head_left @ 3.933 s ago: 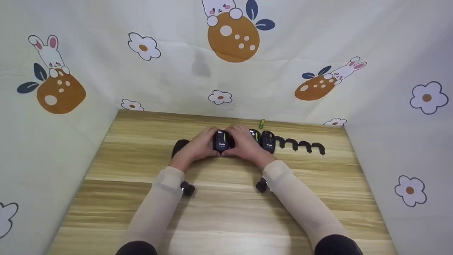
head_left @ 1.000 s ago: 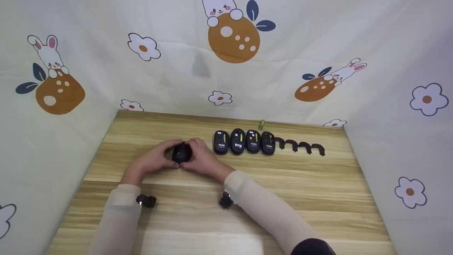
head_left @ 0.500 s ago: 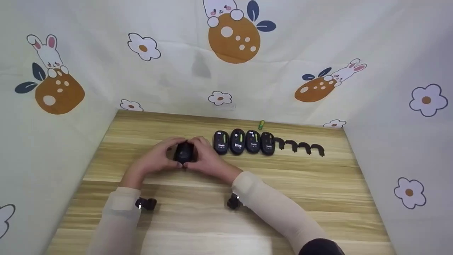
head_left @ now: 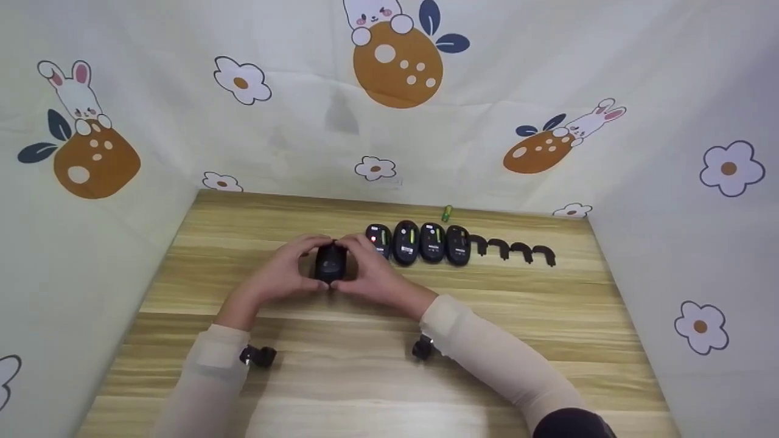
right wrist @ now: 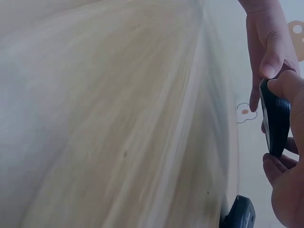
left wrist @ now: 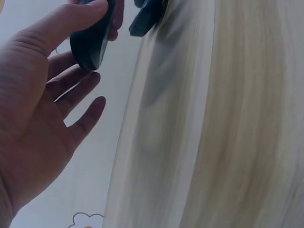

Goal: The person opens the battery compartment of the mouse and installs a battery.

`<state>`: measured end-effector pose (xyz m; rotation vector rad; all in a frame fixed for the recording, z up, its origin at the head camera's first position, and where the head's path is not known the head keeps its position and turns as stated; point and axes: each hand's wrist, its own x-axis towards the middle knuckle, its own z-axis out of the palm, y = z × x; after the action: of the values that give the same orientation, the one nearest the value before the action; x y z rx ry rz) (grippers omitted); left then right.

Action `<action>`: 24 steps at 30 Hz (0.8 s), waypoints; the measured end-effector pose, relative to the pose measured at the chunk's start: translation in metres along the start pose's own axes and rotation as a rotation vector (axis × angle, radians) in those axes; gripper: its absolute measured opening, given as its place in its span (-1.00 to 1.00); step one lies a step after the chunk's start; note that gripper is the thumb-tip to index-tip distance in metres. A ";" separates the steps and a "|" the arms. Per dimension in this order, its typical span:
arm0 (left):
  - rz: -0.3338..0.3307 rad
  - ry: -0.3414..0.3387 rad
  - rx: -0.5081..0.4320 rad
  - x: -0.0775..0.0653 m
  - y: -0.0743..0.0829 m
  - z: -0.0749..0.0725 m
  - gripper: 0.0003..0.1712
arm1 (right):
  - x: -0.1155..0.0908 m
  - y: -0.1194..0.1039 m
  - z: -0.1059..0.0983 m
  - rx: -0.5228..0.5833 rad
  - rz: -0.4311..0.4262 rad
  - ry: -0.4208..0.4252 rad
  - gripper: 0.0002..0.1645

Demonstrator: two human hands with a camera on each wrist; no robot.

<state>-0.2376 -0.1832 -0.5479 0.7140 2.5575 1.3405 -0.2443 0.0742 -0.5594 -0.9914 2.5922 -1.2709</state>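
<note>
A black computer mouse (head_left: pixel 330 263) is held above the table between both hands, its rounded top facing up in the head view. My left hand (head_left: pixel 286 271) pinches its left side, thumb at the near end and fingers at the far end. From the other side my right hand (head_left: pixel 377 275) grips it in the same way. In the left wrist view the thumb lies on the mouse (left wrist: pixel 90 42), while the lower fingers stay off it. The right wrist view shows the mouse (right wrist: pixel 276 118) edge-on between thumb and fingertips of both hands. Its underside is hidden.
Just right of the hands several upturned mice (head_left: pixel 406 243) stand in a row, some with a green battery showing. Beyond them lie several black curved covers (head_left: pixel 499 249). A loose green battery (head_left: pixel 447 213) lies near the table's (head_left: pixel 341 389) back edge, below the patterned cloth wall.
Earlier both hands were around a mouse at the row's left end. They then moved left to the separate mouse, raised it, and have since shifted right with it. A red light now shows on the leftmost upturned mouse.
</note>
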 end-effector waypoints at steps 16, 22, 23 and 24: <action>0.099 0.012 0.029 0.012 0.020 0.030 0.03 | -0.036 0.008 -0.031 0.016 -0.094 0.036 -0.05; 0.127 -0.015 0.021 0.018 0.026 0.042 0.04 | -0.051 0.013 -0.040 0.042 -0.064 0.052 -0.04; 0.131 -0.019 0.017 0.019 0.027 0.044 0.04 | -0.053 0.015 -0.041 0.049 -0.059 0.056 -0.03; 0.134 -0.023 0.016 0.020 0.028 0.046 0.05 | -0.055 0.015 -0.042 0.059 -0.055 0.058 -0.03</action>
<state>-0.2290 -0.1268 -0.5506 0.9127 2.5454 1.3422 -0.2233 0.1419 -0.5543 -1.0368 2.5702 -1.4010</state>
